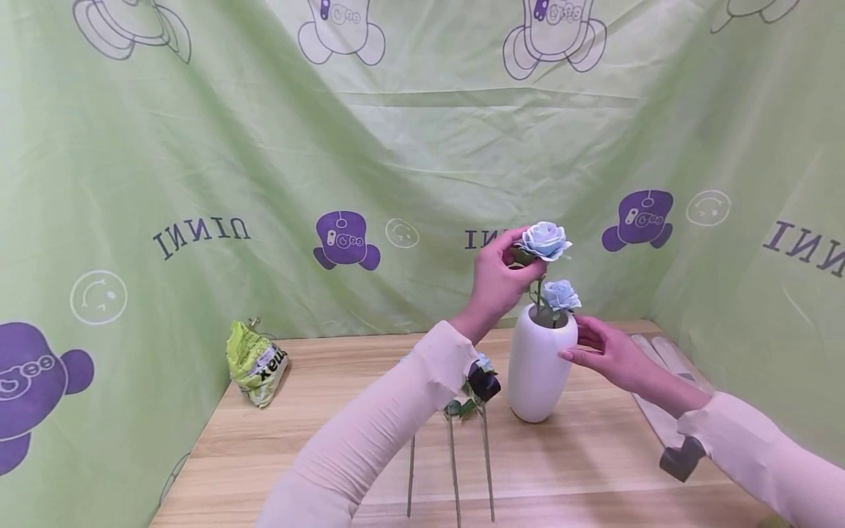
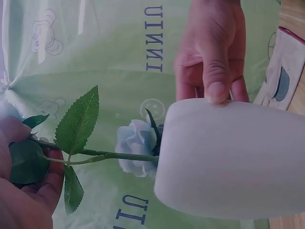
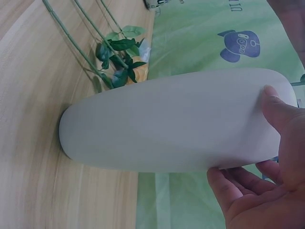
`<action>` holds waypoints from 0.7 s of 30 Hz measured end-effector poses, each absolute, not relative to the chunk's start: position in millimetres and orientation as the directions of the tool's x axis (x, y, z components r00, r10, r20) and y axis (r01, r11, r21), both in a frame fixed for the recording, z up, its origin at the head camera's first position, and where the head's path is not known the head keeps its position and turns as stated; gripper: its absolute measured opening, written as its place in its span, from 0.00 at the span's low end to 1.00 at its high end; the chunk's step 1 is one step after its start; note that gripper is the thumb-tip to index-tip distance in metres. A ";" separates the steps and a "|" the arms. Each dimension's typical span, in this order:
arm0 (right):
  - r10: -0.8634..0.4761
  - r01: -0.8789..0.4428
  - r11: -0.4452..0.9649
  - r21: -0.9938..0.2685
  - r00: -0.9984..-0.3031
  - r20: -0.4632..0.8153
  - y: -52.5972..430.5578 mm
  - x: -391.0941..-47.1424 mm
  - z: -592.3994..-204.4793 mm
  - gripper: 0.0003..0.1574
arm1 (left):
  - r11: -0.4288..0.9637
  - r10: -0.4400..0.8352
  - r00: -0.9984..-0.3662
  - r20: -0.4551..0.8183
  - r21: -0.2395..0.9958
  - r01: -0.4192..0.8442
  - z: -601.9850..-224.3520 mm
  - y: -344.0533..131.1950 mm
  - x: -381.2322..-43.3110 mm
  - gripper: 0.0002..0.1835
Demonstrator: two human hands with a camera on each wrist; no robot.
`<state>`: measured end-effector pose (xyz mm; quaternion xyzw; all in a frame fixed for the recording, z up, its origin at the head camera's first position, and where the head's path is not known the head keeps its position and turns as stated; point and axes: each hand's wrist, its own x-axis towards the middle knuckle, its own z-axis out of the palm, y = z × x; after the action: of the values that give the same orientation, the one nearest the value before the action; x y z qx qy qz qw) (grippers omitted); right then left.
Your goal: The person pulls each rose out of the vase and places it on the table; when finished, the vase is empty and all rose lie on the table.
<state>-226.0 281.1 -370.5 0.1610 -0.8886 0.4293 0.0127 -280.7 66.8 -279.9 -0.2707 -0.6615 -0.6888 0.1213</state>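
My left hand (image 1: 498, 279) pinches a light blue rose (image 1: 545, 240) just below its bloom, above the white vase (image 1: 538, 374). In the left wrist view, the green stem (image 2: 124, 155) with serrated leaves (image 2: 78, 119) runs into the vase mouth; its lower end is hidden inside. Another blue rose (image 1: 561, 295) stands in the vase, its bloom just over the rim. With thumb and fingers on either side, my right hand (image 1: 610, 356) holds the upright vase near its top. The right wrist view shows the vase's base on the wooden table (image 3: 33, 143).
Several rose stems (image 1: 454, 469) lie on the table left of the vase, their blooms partly hidden by my left sleeve. A crumpled green bag (image 1: 257, 364) sits at the far left. Pale gloves (image 1: 663, 359) lie at the right edge. Green printed cloth (image 1: 422, 161) hangs behind the table.
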 end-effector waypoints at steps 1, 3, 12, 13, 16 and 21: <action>-0.276 -0.299 0.581 -0.757 -0.947 0.162 280.9 -226.0 -370.1 0.46 | -0.091 0.189 -0.825 0.533 0.846 0.525 -277.9 66.0 -280.5 0.26; -0.280 -0.304 0.581 -0.755 -0.946 0.166 280.5 -226.1 -369.6 0.46 | -0.082 0.189 -0.826 0.531 0.847 0.526 -274.5 65.0 -280.6 0.27; -0.279 -0.294 0.582 -0.758 -0.948 0.153 280.6 -225.3 -369.5 0.46 | -0.073 0.208 -0.822 0.530 0.847 0.527 -263.5 66.1 -282.6 0.27; -0.280 -0.297 0.580 -0.759 -0.947 0.157 280.7 -225.5 -369.9 0.46 | -0.080 0.208 -0.820 0.533 0.845 0.529 -262.5 66.1 -283.1 0.27; -0.279 -0.304 0.576 -0.759 -0.946 0.167 281.5 -226.3 -371.5 0.45 | -0.094 0.210 -0.814 0.542 0.840 0.534 -258.7 65.3 -283.4 0.27; -0.280 -0.310 0.569 -0.762 -0.944 0.174 282.4 -227.2 -372.7 0.45 | -0.093 0.217 -0.793 0.569 0.821 0.564 -249.9 61.9 -281.3 0.27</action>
<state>-227.2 282.4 -372.7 0.1666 -0.8856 0.4333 0.0169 -281.3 61.9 -249.9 -0.2953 -0.6611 -0.6778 0.1278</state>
